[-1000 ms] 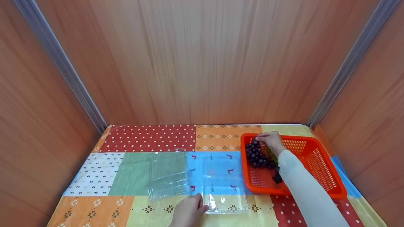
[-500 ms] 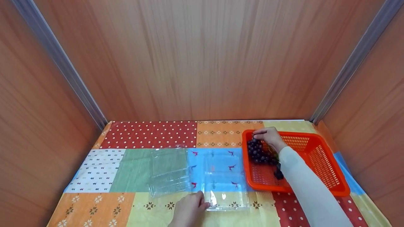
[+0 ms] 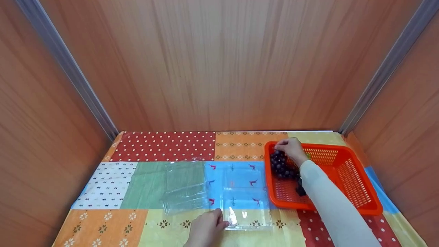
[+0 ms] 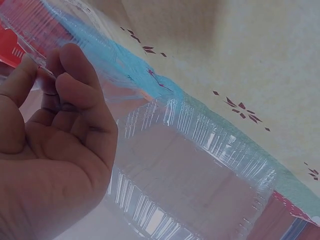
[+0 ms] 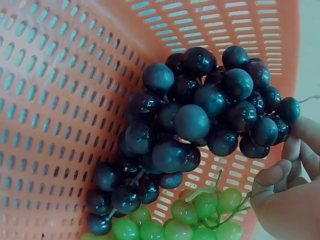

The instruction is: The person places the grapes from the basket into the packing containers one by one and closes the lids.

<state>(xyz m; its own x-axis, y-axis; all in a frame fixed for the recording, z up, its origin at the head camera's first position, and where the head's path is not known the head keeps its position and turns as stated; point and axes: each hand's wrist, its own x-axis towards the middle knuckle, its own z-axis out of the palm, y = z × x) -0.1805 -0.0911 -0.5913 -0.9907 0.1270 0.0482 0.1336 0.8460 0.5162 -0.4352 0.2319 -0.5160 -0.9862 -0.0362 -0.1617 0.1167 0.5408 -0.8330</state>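
At the front, my left hand [image 3: 205, 226] pinches the near left edge of a clear plastic container section [image 3: 245, 195]; its thumb and index finger meet on thin plastic in the left wrist view. Another clear plastic section [image 3: 185, 185], with ribbed walls, lies beside it to the left. My right hand [image 3: 292, 149] reaches into the orange-red basket [image 3: 269, 192] and pinches the end of a bunch of dark purple grapes [image 5: 192, 122], where a thin stem sticks out. The bunch lies along the basket's left side. Beneath my right fingers is a bunch of green grapes [image 5: 205, 210].
A patterned patchwork cloth [image 3: 147, 185] covers the table. Wood-grain panels [image 3: 219, 68] rise behind and on both sides, with grey metal strips [image 3: 92, 106] at the corners. The basket has slotted walls and stands right of the plastic sections.
The head view has shifted slightly. My right hand has edged a little left over the basket, and green grapes now show right of the wrist. My left hand keeps its place.
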